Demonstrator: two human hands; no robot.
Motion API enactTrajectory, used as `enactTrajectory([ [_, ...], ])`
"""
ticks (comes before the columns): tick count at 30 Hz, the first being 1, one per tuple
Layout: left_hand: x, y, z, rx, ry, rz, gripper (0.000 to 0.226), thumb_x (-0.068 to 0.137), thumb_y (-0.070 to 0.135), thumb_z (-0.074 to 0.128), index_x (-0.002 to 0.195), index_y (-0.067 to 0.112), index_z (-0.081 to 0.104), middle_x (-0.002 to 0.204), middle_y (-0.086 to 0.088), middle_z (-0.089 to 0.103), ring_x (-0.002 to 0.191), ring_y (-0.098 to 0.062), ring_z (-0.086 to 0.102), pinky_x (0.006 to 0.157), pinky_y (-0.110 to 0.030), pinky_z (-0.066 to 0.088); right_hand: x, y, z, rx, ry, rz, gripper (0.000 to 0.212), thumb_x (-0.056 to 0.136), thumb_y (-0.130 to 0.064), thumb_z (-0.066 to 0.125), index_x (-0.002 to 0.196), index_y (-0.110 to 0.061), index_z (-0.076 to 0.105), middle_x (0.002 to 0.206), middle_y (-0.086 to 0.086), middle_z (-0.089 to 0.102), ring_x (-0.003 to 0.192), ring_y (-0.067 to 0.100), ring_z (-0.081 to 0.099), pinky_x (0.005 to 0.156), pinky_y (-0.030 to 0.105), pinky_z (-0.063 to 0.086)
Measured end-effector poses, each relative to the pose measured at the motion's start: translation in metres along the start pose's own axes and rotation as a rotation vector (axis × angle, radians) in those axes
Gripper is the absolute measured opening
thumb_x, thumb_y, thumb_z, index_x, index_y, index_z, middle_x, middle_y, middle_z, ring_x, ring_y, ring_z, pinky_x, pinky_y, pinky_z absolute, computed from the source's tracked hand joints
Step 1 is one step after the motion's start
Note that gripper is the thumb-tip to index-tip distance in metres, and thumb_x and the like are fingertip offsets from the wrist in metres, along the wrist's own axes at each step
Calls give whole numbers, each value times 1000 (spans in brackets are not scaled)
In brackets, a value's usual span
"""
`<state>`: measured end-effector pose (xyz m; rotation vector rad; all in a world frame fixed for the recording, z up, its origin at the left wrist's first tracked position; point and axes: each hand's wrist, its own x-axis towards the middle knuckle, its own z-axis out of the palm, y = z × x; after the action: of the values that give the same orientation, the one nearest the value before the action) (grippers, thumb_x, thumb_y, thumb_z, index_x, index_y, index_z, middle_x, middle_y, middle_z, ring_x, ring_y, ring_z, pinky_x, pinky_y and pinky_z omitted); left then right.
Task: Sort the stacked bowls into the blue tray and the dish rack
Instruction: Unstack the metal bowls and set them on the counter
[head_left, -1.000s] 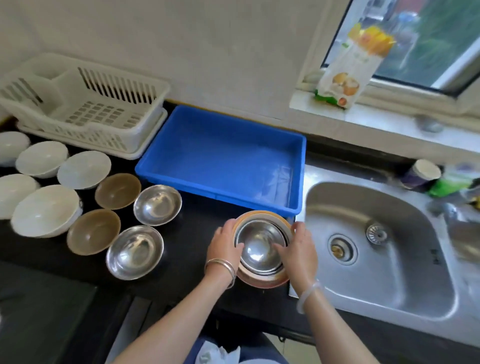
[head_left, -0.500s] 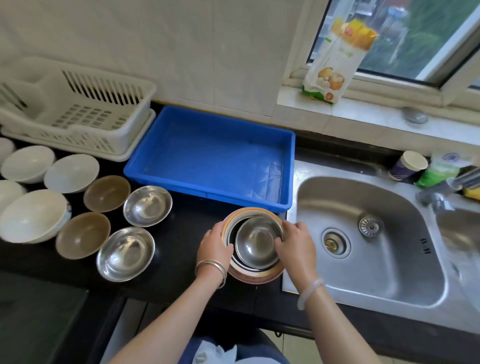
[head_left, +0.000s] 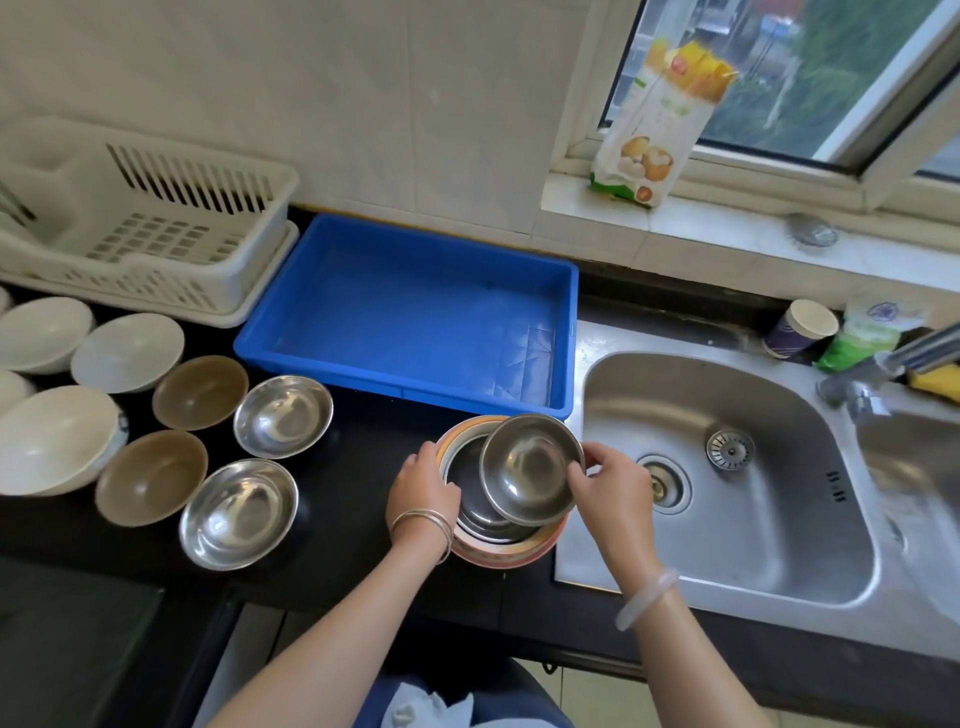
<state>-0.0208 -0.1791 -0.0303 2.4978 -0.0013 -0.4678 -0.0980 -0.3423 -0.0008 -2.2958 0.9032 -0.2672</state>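
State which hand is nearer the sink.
Right. The right hand, pinching the steel bowl, is at the edge of the sink; the left hand holds the far side of the stack.

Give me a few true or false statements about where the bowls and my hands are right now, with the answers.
1. The right hand pinches the rim of a steel bowl, held tilted over the bowl stack. True.
2. The blue tray holds two steel bowls. False: no bowl lies in it; two loose steel bowls stand on the counter, left of the stack.
3. The left hand rests on the dish rack. False: it holds the stack's edge, well away from the rack.
4. Two brown bowls stand between the white bowls and the loose steel bowls. True.
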Motion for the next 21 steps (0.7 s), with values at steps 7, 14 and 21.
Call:
enactTrajectory([
  [7, -1, 6, -11, 32, 42, 85, 25, 82, 17, 58, 102, 21, 44, 94, -1, 57, 81, -15, 57, 63, -26, 49, 4, 2, -11, 48, -5, 59, 12, 81, -14, 60, 85, -17, 71, 72, -8, 63, 68, 13, 56, 55, 9, 33],
  [14, -4, 16, -19, 33, 138, 149, 8, 84, 18, 54, 92, 19, 54, 95, -1, 56, 78, -14, 52, 61, -23, 43, 11, -4, -19, 101, -45, 85, 15, 84, -14, 57, 89, -17, 71, 74, -8, 62, 68, 9, 54, 50, 7, 35],
  [21, -4, 10, -49, -156, 216, 107, 5, 82, 17, 59, 86, 19, 60, 81, 7, 62, 72, -12, 57, 56, -18, 39, 23, -26, -31, 233, -85, 15, 23, 84, -16, 59, 73, -36, 63, 72, -17, 65, 74, 8, 62, 60, 19, 43],
])
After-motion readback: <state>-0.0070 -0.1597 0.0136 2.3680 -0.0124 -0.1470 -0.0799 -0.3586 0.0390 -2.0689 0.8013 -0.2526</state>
